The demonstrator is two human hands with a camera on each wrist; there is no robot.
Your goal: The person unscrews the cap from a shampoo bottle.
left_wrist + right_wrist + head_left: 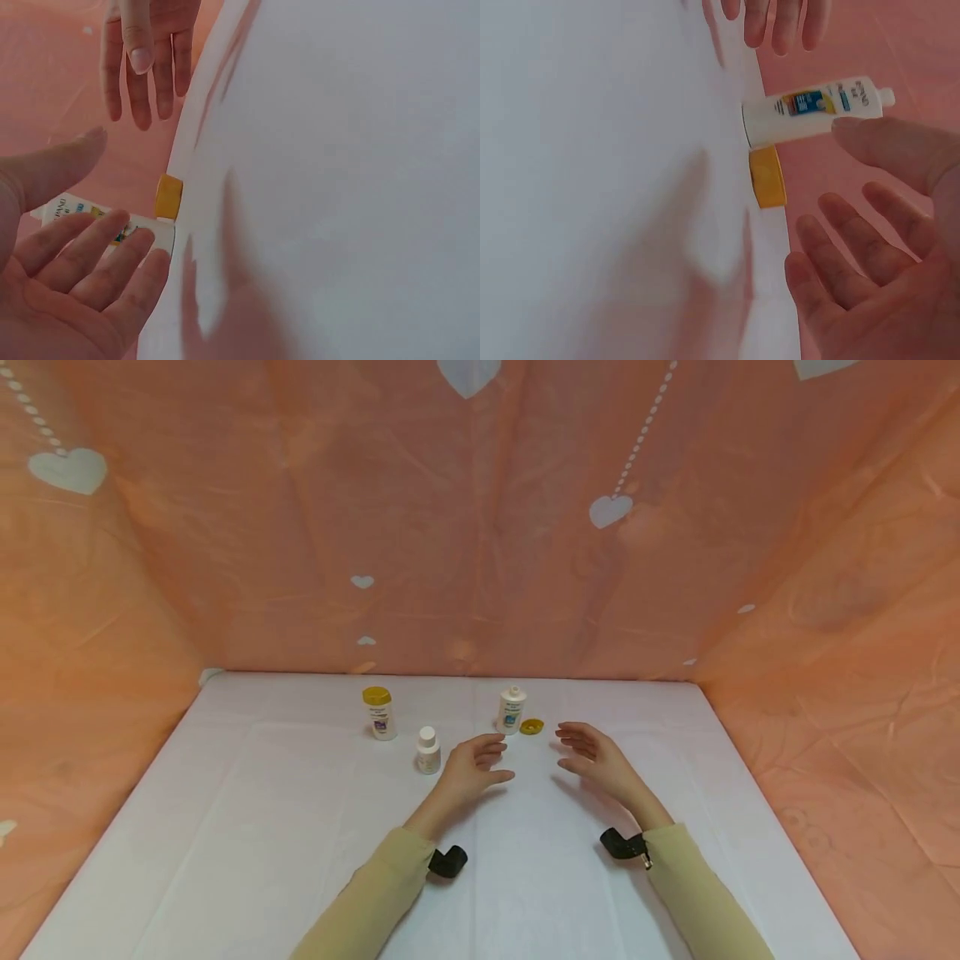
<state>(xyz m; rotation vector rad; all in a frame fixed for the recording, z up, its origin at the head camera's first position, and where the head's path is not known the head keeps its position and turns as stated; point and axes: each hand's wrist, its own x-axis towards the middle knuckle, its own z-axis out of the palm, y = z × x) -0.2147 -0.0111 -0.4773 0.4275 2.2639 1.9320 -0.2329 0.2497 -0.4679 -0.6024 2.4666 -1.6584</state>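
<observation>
An uncapped white bottle (511, 711) (814, 110) (112, 225) with a blue label stands near the back of the white table (262, 827). Its loose yellow cap (532, 726) (768, 176) (169, 196) lies just to its right. My left hand (480, 763) (82, 255) hovers open just in front of the bottle, holding nothing. My right hand (581, 750) (870, 225) hovers open to the right of the cap, palm toward the left hand, and is empty too. Neither hand touches the bottle or the cap.
A white bottle with a yellow cap (379, 712) stands at the back left. A smaller all-white capped bottle (428, 751) stands just left of my left hand. Orange sheeting with white hearts (480, 518) walls in the table on three sides.
</observation>
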